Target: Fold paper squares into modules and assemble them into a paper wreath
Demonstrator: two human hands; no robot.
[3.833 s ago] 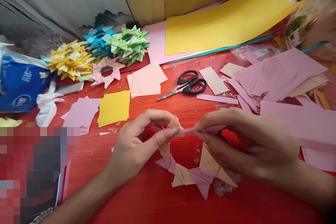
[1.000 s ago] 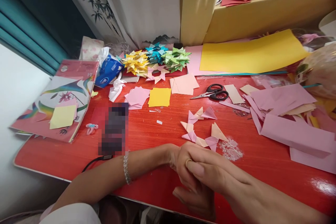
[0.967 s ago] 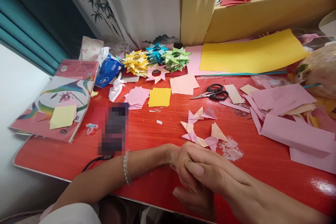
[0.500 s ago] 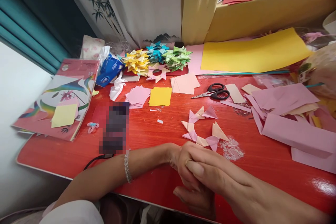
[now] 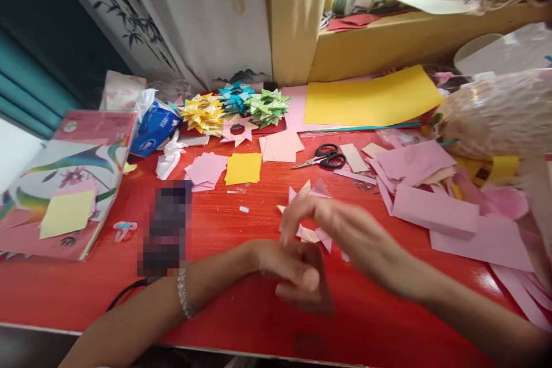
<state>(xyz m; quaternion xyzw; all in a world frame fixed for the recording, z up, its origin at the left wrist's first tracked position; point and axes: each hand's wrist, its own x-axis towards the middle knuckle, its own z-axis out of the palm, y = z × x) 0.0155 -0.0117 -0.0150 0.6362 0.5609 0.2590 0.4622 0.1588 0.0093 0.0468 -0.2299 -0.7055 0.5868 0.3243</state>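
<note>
My left hand [image 5: 293, 273] rests on the red table [image 5: 241, 310] near the front edge, fingers loosely curled and holding nothing. My right hand [image 5: 340, 230] hovers blurred just above the table with its fingers spread, over a partly built ring of folded pink and cream paper pieces [image 5: 308, 215]. The hand hides most of that ring. Neither hand touches the paper that I can tell.
Black-handled scissors [image 5: 323, 158] lie behind the ring. Yellow [image 5: 202, 112], blue [image 5: 235, 96] and green [image 5: 266, 106] folded paper piles sit at the back. Paper squares [image 5: 244, 168], pink offcuts [image 5: 431, 207], a yellow sheet [image 5: 371, 100], a paper pack [image 5: 64, 184] and a tissue pack [image 5: 155, 123] surround them.
My hands were clasped together at the table's front; now the right hand has lifted off the left and moved forward over the paper ring. The view has shifted rightward.
</note>
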